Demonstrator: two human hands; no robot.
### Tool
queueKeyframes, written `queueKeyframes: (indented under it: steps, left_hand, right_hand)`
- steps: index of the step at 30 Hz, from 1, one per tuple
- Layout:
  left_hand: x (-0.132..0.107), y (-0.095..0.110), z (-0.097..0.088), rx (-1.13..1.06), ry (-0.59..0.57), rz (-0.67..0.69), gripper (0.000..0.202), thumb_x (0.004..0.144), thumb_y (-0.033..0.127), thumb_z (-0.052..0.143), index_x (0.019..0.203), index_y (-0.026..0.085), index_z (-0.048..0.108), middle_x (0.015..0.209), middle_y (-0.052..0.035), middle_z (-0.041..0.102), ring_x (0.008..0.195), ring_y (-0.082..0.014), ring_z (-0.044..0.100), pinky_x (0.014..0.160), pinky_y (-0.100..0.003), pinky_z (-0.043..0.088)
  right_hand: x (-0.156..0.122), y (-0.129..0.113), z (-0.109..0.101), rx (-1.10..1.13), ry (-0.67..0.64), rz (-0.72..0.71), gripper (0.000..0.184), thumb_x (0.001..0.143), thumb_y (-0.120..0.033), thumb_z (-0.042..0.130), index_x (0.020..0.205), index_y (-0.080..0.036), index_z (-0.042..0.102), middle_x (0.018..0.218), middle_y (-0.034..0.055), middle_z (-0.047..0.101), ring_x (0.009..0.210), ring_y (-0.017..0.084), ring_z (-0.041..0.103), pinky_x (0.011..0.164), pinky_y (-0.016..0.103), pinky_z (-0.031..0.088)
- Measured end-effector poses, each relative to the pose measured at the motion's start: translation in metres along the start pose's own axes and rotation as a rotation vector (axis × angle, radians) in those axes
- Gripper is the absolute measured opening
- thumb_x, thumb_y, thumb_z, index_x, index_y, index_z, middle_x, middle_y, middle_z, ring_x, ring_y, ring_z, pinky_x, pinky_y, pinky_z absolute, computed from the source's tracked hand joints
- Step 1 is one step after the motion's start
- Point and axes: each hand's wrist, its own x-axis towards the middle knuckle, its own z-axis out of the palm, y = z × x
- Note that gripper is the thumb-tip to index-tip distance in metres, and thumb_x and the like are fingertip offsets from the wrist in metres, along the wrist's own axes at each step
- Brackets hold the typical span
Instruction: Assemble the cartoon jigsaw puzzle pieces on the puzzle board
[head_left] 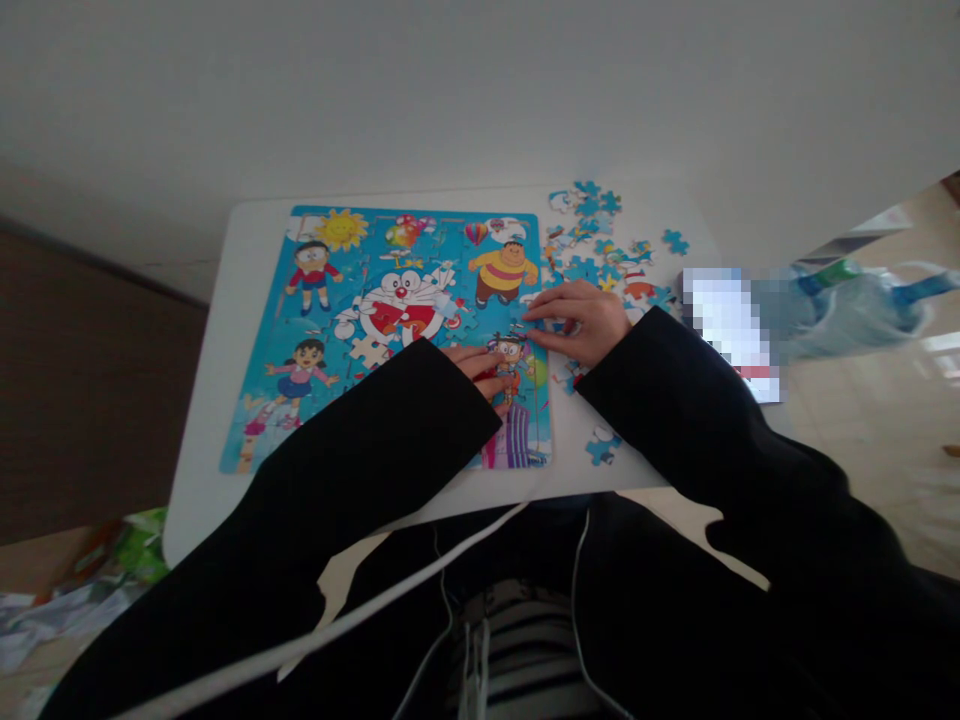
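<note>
A blue cartoon jigsaw puzzle (pixel 390 300) lies on a small white table (pixel 225 330), nearly filled in, with a few gaps near its middle. My left hand (pixel 480 368) rests flat on the puzzle's lower right part, fingers pressing on pieces there. My right hand (pixel 581 320) lies at the puzzle's right edge, fingertips on a blue puzzle piece (pixel 541 322) at the border. Whether it grips that piece I cannot tell. Both arms wear black sleeves.
Several loose blue pieces (pixel 600 240) are scattered on the table right of the puzzle, one (pixel 602 446) near the front edge. Plastic water bottles (pixel 847 300) lie further right. Green packaging (pixel 139 545) and papers sit on the floor at left. A white wall runs behind the table.
</note>
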Motion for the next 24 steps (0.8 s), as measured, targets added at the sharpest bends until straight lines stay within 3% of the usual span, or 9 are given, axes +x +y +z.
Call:
queueKeyframes:
  steps: [7,13,16,20,24]
  left_hand:
    - [0.001,-0.001,0.001,0.000,0.013,0.003,0.032,0.091,0.038,0.046,0.106,0.017,0.064,0.117,-0.0088,0.060,0.109,-0.0234,0.056,0.092,-0.039,0.046]
    - [0.006,0.005,-0.011,0.035,-0.036,0.013,0.034,0.088,0.039,0.051,0.108,0.014,0.064,0.116,-0.0104,0.060,0.110,-0.0274,0.056,0.093,-0.044,0.044]
    - [0.003,0.020,-0.017,0.071,-0.021,0.028,0.034,0.088,0.042,0.050,0.106,0.017,0.064,0.111,-0.0062,0.064,0.106,-0.0226,0.058,0.096,-0.042,0.041]
    - [-0.011,0.049,-0.015,0.142,0.088,0.081,0.042,0.093,0.044,0.033,0.103,0.018,0.064,0.105,-0.0045,0.066,0.100,-0.0213,0.059,0.092,-0.039,0.041]
    - [-0.025,0.066,-0.010,0.237,-0.077,-0.004,0.050,0.093,0.046,0.030,0.115,0.012,0.059,0.122,-0.0091,0.058,0.112,-0.0242,0.053,0.089,-0.038,0.041]
  right_hand:
    - [0.000,0.003,0.001,-0.041,-0.004,0.043,0.022,0.081,-0.040,0.060,0.088,-0.022,0.072,0.095,0.0066,0.068,0.085,0.019,0.060,0.073,0.033,0.049]
    - [0.001,-0.002,-0.004,-0.177,0.011,-0.016,0.026,0.084,-0.039,0.055,0.093,-0.021,0.072,0.100,0.0086,0.066,0.090,0.022,0.057,0.083,0.039,0.045]
    - [0.000,-0.010,-0.005,-0.223,-0.025,-0.080,0.031,0.087,-0.039,0.049,0.099,-0.021,0.071,0.106,0.0094,0.064,0.096,0.024,0.054,0.085,0.041,0.044]
    - [-0.001,-0.014,-0.002,-0.244,-0.112,-0.144,0.033,0.088,-0.037,0.048,0.107,-0.020,0.069,0.113,0.0112,0.061,0.104,0.027,0.049,0.086,0.044,0.043]
    - [-0.003,-0.014,0.001,-0.252,-0.154,-0.144,0.033,0.088,-0.035,0.048,0.109,-0.021,0.068,0.114,0.0113,0.061,0.105,0.028,0.047,0.084,0.045,0.043]
